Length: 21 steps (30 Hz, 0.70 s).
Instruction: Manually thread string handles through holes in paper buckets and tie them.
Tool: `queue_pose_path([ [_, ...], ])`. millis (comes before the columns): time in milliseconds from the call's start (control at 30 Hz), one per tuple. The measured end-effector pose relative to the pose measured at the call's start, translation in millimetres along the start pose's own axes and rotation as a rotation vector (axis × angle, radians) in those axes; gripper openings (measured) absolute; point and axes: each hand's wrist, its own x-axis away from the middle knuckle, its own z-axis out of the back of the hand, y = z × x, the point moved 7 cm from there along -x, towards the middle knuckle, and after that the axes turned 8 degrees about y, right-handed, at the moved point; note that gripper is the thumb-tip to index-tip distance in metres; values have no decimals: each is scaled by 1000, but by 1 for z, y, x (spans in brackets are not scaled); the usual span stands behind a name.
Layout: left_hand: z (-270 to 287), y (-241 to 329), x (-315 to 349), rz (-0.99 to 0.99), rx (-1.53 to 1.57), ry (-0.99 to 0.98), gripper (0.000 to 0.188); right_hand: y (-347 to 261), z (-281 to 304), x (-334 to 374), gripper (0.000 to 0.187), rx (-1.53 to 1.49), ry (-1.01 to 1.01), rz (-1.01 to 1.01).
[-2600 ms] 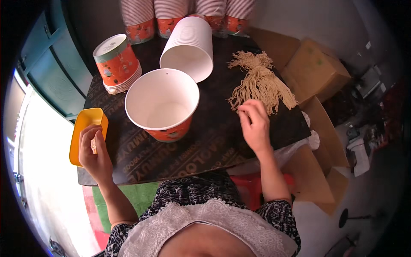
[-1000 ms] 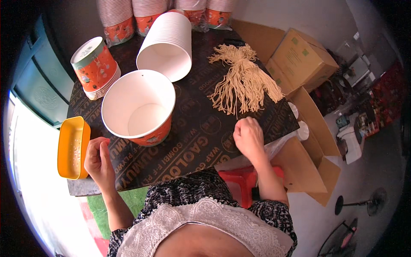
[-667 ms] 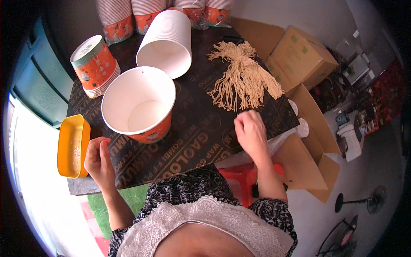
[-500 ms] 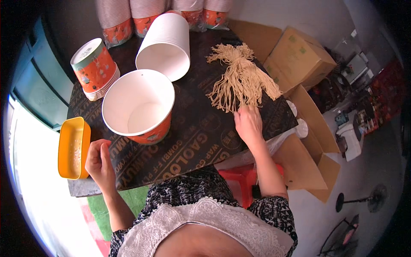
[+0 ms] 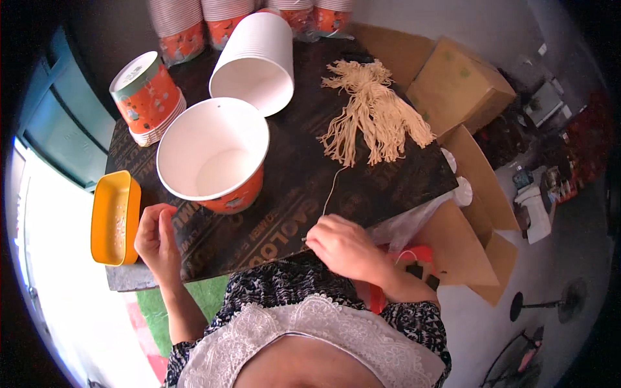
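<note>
Just above the table's near edge, my right hand (image 5: 346,249) pinches the end of a single beige string (image 5: 332,189). That string trails away from my fingers toward a bundle of beige strings (image 5: 375,119) at the right side of the table. My left hand (image 5: 158,244) is closed, thumb against the curled fingers, beside a yellow plastic tub (image 5: 98,223). Anything inside those fingers is hidden. Ahead of my left hand stands a large paper bucket (image 5: 236,203), mouth up, white inside and orange outside; its visible inside holds nothing.
A stack of white buckets (image 5: 257,39) lies tipped behind the upright one. Upside-down orange buckets (image 5: 147,97) stand at left. Wrapped bucket stacks (image 5: 181,42) line the back. Cardboard boxes (image 5: 462,87) flank the dark table's (image 5: 294,152) right side.
My right hand has moved from the bundle's near end toward me and leftward, drawing out one string. My left hand stays closed in about the same place.
</note>
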Motion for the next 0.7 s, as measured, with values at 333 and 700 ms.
queue_pose_path([
  [333,3,1,3,3,-13,-3,11,43,33,-20,21,-100,153,98],
  [700,-7,23,0,-82,-3,-32,7,10,-8,-16,17,-7,50,233],
])
